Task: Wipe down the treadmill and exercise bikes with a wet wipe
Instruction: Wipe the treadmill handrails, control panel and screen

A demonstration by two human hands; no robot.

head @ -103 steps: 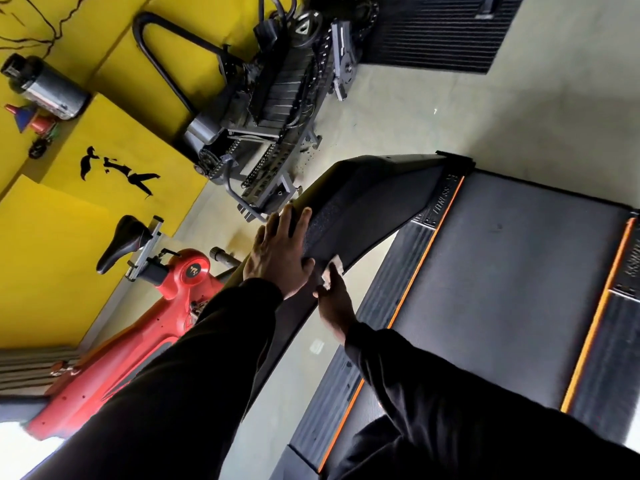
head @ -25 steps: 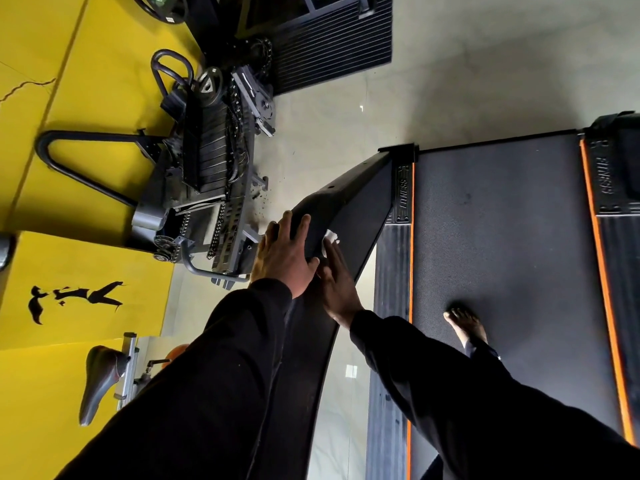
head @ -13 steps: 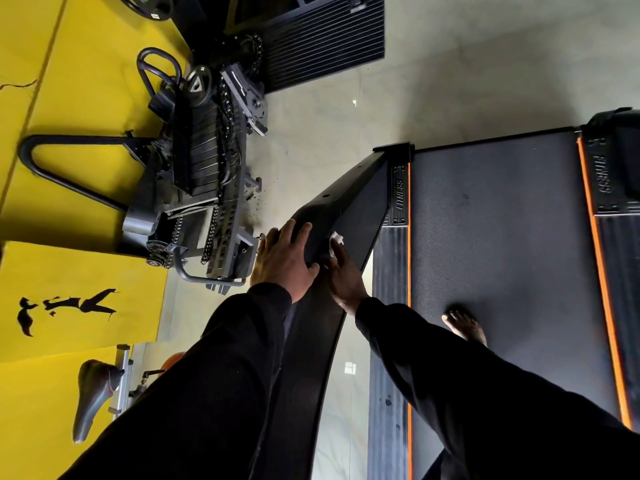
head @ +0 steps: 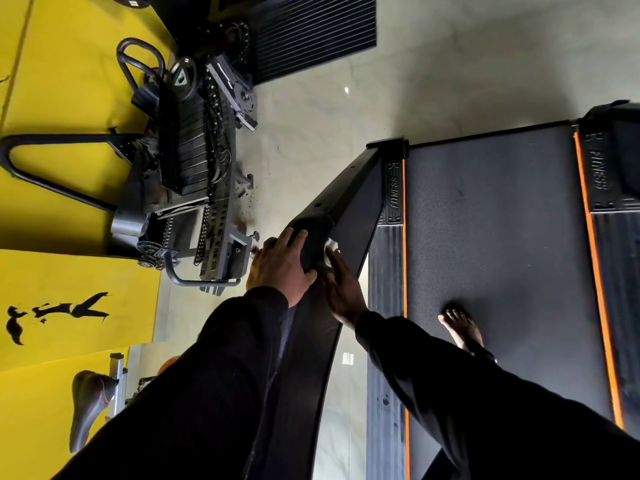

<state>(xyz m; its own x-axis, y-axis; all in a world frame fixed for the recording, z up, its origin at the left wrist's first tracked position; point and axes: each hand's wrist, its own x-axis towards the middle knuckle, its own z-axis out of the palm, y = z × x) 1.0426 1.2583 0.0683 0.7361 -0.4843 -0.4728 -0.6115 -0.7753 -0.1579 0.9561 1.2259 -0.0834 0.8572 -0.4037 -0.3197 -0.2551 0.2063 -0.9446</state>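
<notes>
The treadmill's black side arm (head: 346, 195) slopes down to the base beside the dark running belt (head: 491, 244). My left hand (head: 280, 266) rests on the arm's upper edge with fingers spread flat. Just to its right, my right hand (head: 341, 289) presses a small white wet wipe (head: 330, 249) against the arm's inner face with straight fingers; only a bit of the wipe shows past the fingertips. My bare foot (head: 460, 327) stands on the belt.
A dismantled black machine with chains and a looped handle (head: 187, 188) lies on the floor to the left, by yellow wall panels (head: 69, 306). A bike saddle (head: 88, 407) shows at lower left. A ribbed black mat (head: 311, 32) lies at the top. Orange strips (head: 403, 271) edge the belt.
Over four seconds both hands have slid farther down the side arm toward the base, and the view has turned. In the last second they barely shifted.
</notes>
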